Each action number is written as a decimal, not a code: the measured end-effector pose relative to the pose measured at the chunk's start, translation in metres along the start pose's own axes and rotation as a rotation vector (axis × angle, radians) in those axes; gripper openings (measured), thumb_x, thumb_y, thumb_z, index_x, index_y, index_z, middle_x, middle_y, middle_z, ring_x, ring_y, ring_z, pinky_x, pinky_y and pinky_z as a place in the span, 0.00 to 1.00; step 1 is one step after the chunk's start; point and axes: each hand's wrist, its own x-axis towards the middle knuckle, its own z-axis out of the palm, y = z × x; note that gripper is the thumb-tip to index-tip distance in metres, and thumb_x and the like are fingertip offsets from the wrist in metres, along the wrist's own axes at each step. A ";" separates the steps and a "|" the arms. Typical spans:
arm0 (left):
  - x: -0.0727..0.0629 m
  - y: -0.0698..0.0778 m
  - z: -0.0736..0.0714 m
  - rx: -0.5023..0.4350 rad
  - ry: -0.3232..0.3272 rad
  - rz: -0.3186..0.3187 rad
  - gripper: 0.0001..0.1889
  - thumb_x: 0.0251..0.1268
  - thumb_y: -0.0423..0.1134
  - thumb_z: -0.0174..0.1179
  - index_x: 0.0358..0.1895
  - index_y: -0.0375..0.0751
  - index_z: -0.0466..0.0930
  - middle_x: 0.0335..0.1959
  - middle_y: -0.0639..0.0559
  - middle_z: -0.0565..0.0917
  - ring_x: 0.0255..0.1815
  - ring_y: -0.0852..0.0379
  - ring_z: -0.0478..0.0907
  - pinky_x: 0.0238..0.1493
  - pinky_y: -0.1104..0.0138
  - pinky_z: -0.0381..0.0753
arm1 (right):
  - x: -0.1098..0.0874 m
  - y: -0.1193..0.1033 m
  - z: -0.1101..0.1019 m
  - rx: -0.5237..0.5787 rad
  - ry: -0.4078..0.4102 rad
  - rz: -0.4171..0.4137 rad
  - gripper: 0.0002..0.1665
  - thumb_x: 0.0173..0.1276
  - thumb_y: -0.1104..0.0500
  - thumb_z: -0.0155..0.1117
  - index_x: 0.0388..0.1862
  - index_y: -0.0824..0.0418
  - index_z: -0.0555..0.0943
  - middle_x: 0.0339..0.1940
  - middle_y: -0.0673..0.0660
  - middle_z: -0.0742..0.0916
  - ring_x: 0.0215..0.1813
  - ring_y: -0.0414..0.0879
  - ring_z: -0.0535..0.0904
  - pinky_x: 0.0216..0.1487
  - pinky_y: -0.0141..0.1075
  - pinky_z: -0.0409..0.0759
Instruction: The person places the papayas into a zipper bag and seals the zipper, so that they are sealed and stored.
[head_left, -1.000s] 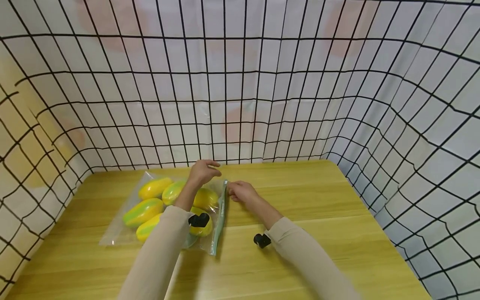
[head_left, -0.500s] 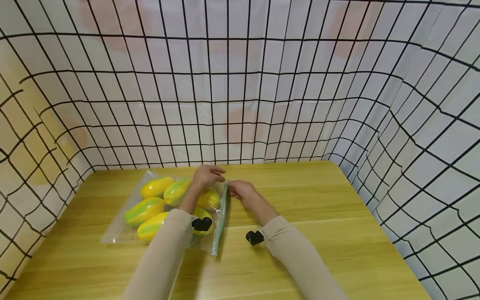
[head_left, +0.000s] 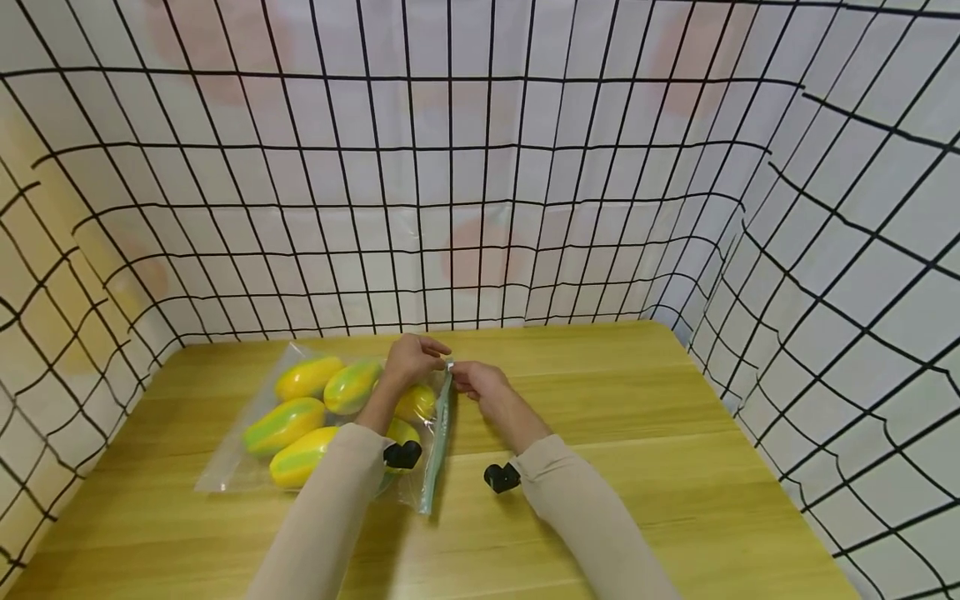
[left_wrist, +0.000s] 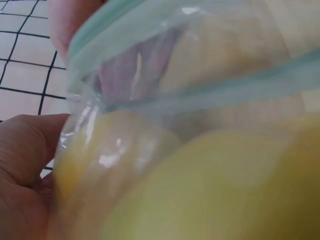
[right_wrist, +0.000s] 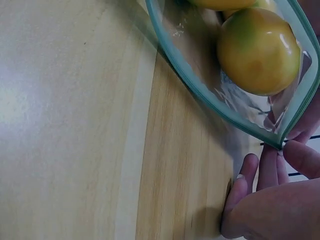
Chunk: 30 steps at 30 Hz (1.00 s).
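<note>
A clear zip bag (head_left: 437, 450) with a green zip strip lies on the table, its mouth facing right. Inside are several yellow fruits with green streaks, shaped like papayas (head_left: 285, 425). The right wrist view shows the two zip strips (right_wrist: 187, 82) parted along the mouth and meeting at the far corner. At that corner my right hand (head_left: 487, 387) pinches the zip's end between thumb and fingers. My left hand (head_left: 412, 358) reaches over the bag, its fingers apart and close to the same corner. In the left wrist view its thumb (left_wrist: 35, 127) lies beside the bag's side.
The wooden table (head_left: 637, 467) extends right and in front of the bag. A black wire grid (head_left: 487, 208) over white sheeting rises behind and along both sides. Black wrist devices (head_left: 501, 477) stick out from both sleeves.
My left hand has come down and slightly right, toward the bag's far corner. My right hand stays at the zip's end, its forearm shifted a little left.
</note>
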 end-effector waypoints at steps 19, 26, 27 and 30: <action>0.001 -0.001 0.007 0.033 0.048 -0.009 0.09 0.58 0.31 0.68 0.41 0.42 0.93 0.38 0.44 0.90 0.37 0.51 0.84 0.29 0.72 0.78 | 0.002 -0.005 -0.006 0.030 -0.049 0.055 0.22 0.68 0.56 0.67 0.58 0.66 0.84 0.61 0.60 0.85 0.56 0.50 0.83 0.62 0.39 0.74; 0.000 -0.004 0.009 0.043 0.085 -0.011 0.08 0.57 0.31 0.68 0.38 0.43 0.93 0.36 0.45 0.90 0.33 0.53 0.83 0.25 0.73 0.75 | 0.001 -0.005 -0.005 -0.001 -0.049 0.036 0.22 0.68 0.54 0.68 0.57 0.63 0.85 0.58 0.58 0.87 0.56 0.51 0.83 0.63 0.40 0.74; 0.000 -0.004 0.008 0.045 0.092 -0.009 0.08 0.57 0.31 0.68 0.38 0.43 0.93 0.36 0.45 0.90 0.33 0.53 0.83 0.24 0.73 0.74 | 0.001 -0.004 -0.005 -0.011 -0.051 0.030 0.22 0.67 0.53 0.68 0.57 0.62 0.86 0.57 0.57 0.88 0.55 0.50 0.84 0.61 0.39 0.74; 0.001 -0.006 0.008 0.038 0.111 -0.003 0.08 0.57 0.30 0.68 0.37 0.43 0.93 0.35 0.45 0.90 0.31 0.54 0.81 0.24 0.73 0.73 | 0.000 -0.003 -0.004 -0.041 -0.053 0.014 0.21 0.67 0.52 0.69 0.56 0.60 0.86 0.53 0.56 0.90 0.52 0.48 0.84 0.57 0.37 0.74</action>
